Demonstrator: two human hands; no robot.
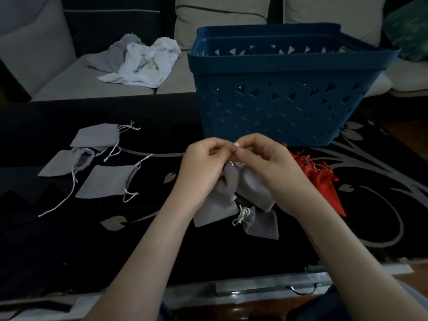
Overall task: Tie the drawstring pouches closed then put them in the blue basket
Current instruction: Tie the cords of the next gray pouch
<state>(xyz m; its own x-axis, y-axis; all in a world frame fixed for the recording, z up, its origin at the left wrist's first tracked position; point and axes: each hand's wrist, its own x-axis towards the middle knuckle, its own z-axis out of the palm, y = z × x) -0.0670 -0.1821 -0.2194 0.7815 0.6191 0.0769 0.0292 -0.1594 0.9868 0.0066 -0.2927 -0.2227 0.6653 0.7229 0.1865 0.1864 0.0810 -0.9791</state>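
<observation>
My left hand [203, 163] and my right hand [271, 167] meet fingertip to fingertip above a grey drawstring pouch [231, 181], each pinching its white cord. The pouch's gathered neck points up between my palms. Under it lie two more grey pouches [261, 223], one with its cord knotted. Three flat grey pouches [105, 181] with loose cords lie at the left. The blue basket [284, 100] stands right behind my hands. Its inside is hidden from view.
Red pouches [322, 179] lie in a pile to the right of my right hand, at the basket's foot. A dark cloth [69, 239] with a silver leaf pattern covers the table. White and grey fabric [148, 63] lies crumpled on the sofa behind.
</observation>
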